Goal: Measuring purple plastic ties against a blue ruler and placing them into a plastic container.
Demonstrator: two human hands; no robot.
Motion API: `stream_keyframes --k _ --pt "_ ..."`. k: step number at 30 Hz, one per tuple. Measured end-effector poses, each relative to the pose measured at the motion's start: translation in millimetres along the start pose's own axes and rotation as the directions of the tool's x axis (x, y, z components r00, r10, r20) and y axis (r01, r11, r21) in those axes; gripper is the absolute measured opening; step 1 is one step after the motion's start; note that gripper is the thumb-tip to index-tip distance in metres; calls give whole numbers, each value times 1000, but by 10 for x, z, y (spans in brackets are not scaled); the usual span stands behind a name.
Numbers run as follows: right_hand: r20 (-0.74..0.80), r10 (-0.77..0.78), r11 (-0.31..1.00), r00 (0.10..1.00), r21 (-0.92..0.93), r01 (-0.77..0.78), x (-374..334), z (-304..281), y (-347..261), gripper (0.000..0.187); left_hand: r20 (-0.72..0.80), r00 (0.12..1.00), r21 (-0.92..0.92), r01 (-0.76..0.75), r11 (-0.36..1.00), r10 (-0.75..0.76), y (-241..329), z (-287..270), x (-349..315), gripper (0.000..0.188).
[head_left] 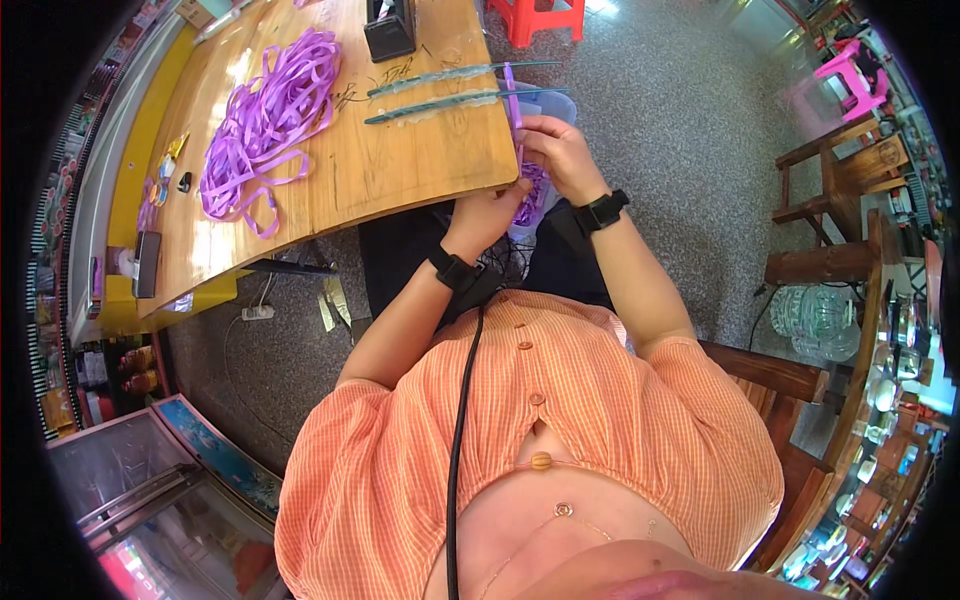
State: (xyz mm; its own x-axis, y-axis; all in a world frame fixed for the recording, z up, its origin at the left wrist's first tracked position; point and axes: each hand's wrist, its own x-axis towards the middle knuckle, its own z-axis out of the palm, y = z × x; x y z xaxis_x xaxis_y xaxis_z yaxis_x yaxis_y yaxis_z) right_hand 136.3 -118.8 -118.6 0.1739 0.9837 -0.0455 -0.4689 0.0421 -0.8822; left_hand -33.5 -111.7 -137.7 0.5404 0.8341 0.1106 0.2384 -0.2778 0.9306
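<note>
Past the right edge of the wooden table [400, 165], a strip of purple ribbon [511, 100] runs by the jutting ends of two thin dark green sticks [440, 104]. My right hand [562, 160] is closed, its fingertips pinching the ribbon below the sticks. Close to the table corner, my left hand [485, 213] has its thumb against the ribbon lower down; its other fingers are partly hidden. Under both hands, a translucent bluish plastic bin [562, 107] holds more purple ribbon [533, 200]. Whitish, glue-like patches surround the sticks on the tabletop.
A large heap of purple ribbon [275, 120] lies on the table's left side. Behind the sticks stands a black holder [389, 32]. A red stool [538, 18] is beyond the table, wooden chairs [820, 262] and a big clear bottle [812, 318] at right. A black cable [463, 420] hangs down my front.
</note>
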Motion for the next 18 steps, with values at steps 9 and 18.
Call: stream_keyframes --k 9,18 --pt "-39 27 915 999 -402 -40 -156 -318 148 19 -44 968 261 -227 938 246 126 -37 -133 22" --pt "-227 104 764 968 -606 -224 -268 -632 699 22 7 989 250 -147 957 150 196 -109 -285 22"
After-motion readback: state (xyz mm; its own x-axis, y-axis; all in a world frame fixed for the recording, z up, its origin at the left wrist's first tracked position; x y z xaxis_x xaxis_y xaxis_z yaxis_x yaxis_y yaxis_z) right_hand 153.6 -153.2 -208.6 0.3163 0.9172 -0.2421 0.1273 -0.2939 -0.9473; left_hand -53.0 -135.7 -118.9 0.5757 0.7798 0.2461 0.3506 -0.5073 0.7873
